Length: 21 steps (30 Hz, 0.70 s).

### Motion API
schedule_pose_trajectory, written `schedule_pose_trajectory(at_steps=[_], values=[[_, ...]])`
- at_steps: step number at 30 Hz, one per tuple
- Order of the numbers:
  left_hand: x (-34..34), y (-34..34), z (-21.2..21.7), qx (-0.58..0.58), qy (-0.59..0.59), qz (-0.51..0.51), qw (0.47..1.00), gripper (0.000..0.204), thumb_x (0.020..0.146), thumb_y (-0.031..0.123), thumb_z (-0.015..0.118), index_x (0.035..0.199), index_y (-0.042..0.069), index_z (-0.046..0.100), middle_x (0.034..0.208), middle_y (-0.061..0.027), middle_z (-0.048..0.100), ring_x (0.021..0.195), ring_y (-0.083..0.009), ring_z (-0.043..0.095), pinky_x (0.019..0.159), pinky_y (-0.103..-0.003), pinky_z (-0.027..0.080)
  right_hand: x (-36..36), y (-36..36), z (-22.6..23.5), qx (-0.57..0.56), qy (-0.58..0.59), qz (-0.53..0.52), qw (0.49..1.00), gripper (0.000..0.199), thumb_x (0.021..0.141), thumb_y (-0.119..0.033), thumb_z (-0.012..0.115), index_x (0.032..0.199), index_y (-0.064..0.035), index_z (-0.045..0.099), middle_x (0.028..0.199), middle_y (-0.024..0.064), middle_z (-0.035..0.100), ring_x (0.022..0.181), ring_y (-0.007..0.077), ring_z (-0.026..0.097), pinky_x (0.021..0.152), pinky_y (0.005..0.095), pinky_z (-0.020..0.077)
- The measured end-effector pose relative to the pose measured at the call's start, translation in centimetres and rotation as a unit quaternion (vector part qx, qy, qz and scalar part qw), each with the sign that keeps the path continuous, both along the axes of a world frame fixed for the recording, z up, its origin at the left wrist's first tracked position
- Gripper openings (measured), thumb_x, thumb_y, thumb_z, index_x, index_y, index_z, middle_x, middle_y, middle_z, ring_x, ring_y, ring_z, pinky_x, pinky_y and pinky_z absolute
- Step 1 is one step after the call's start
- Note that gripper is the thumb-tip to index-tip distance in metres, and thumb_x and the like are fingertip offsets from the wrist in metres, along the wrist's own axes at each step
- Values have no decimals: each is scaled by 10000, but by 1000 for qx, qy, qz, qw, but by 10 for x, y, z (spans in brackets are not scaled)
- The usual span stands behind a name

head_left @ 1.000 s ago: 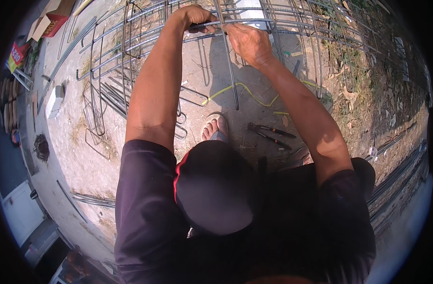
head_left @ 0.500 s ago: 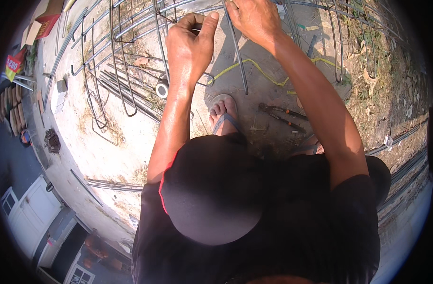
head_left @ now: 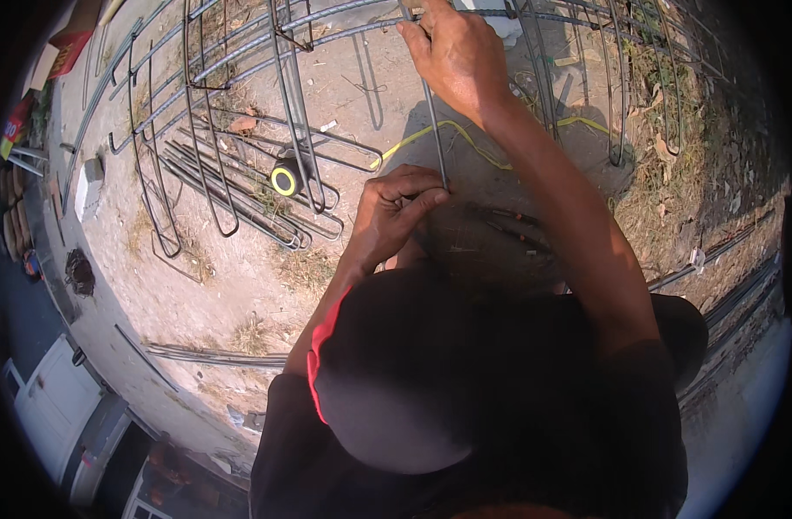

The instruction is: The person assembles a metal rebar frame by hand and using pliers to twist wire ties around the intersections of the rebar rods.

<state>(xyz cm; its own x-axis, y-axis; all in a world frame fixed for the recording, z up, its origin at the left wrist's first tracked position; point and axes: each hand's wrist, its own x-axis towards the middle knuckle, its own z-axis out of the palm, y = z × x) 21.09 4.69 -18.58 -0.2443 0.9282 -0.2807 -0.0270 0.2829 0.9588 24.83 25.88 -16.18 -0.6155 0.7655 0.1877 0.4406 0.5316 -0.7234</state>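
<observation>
— How many hands are on the steel?
— Two. The left hand [head_left: 394, 210] pinches the lower part of one thin grey upright bar [head_left: 434, 130]; the right hand [head_left: 452, 52] is clenched round its top, at the rebar cage [head_left: 240, 52].
— Anything else?
— One roll of tape [head_left: 285, 178], black with a yellow ring, lies among loose bent stirrups [head_left: 240, 195] on the ground. A red box [head_left: 67, 48] sits at the far left corner.

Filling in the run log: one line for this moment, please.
left hand: pinches stirrup bar low | right hand: grips it high | rebar cage
</observation>
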Motion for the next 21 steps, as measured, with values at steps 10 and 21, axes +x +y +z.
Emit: schedule_pose_trajectory(at_steps=[10, 21], values=[[4, 5, 1, -19, 28, 18, 999, 142, 890, 103, 752, 996, 12, 778, 972, -116, 739, 932, -200, 687, 840, -322, 530, 1, 2, -5, -17, -11, -5, 1000, 228, 947, -192, 635, 1117, -43, 603, 794, 238, 682, 753, 426, 682, 677, 510, 535], [-2, 0, -2, -21, 15, 14, 1000, 151, 882, 112, 762, 987, 4, 774, 1011, -117, 733, 950, -218, 683, 852, -333, 525, -6, -5, -27, 42, 77, -18, 996, 257, 920, -119, 712, 1135, -56, 586, 646, 107, 633, 582, 356, 645, 517, 435, 465]])
